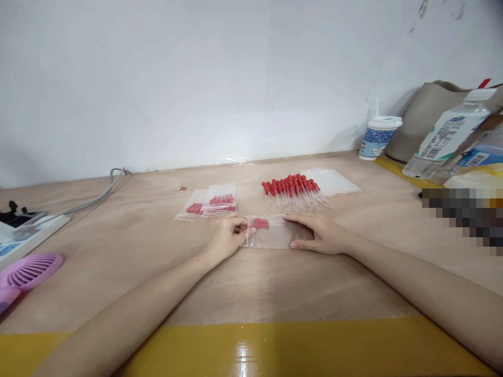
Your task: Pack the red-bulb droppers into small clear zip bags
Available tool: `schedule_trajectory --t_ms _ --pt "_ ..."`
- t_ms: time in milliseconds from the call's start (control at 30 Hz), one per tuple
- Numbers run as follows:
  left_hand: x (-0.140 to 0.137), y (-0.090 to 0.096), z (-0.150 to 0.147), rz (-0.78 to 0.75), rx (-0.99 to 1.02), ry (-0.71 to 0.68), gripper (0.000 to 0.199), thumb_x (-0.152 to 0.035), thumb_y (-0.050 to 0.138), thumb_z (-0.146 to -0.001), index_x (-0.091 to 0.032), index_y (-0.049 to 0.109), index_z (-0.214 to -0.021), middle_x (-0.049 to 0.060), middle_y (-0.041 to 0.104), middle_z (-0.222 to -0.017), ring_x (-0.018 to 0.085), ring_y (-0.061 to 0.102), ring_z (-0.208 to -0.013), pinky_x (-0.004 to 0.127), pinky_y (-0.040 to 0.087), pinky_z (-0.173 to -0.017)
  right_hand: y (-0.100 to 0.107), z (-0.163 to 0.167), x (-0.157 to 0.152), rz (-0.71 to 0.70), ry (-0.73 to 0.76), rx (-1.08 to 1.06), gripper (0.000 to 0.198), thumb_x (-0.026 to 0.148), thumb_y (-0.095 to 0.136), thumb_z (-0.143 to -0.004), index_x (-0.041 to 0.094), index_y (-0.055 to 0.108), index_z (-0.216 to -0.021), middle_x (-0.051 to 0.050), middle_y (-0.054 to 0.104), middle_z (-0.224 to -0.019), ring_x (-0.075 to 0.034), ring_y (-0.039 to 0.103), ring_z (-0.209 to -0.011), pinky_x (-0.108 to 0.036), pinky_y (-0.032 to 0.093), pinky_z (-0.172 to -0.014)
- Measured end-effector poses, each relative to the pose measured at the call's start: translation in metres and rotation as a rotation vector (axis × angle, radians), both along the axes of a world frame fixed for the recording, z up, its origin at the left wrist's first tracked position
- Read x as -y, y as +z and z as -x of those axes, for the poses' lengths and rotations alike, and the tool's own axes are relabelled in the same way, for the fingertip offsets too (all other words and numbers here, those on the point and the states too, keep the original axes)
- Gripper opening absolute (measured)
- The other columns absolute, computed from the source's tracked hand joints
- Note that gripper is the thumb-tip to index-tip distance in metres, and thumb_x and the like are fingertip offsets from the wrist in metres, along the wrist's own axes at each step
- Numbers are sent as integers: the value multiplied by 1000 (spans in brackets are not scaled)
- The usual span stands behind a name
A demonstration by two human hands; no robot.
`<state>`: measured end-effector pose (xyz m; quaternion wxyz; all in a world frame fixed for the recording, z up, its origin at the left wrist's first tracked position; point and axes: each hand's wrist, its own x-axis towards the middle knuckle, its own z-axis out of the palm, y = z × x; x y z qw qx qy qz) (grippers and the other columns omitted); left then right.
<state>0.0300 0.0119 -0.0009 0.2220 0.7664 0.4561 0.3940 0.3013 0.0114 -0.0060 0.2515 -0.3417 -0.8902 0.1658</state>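
Note:
A clear zip bag [277,238] lies flat on the table between my hands, with red-bulbed droppers [261,223] inside. My left hand [230,234] pinches the bag's left end, near its zip edge. At the other end, my right hand [320,234] rests with thumb and fingers apart, touching the bag's right side. Just behind the bag, a row of loose droppers [291,186] with red bulbs and clear stems is spread out. Filled zip bags [222,192] holding more red-bulbed droppers overlap behind my left hand.
Flat clear bags [334,180] lie behind the loose droppers. A paper cup [379,139], a plastic bottle [451,133] and a grey-beige container [416,120] stand at right. On the left are a pink fan [33,271], a power strip [43,230] and a grey cable [102,195]. Yellow tape [188,348] covers the front edge.

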Motion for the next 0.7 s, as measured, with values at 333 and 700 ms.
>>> schedule_trajectory --t_ms 333,700 --pt "-32 35 14 85 -80 62 8 -26 65 -70 -18 69 -71 3 67 -72 16 62 -66 25 47 -62 1 0 0 2 3 8 65 52 60 -76 19 46 -130 -12 52 -130 -27 51 -117 -44 43 -96" --pt "-138 33 -62 335 47 319 27 -32 77 -59 -16 56 -58 -1 53 -41 13 54 -44 24 42 -52 -1 0 0 -6 29 -23 63 50 61 -76 20 46 -129 -12 52 -129 -27 50 -117 -46 42 -98"
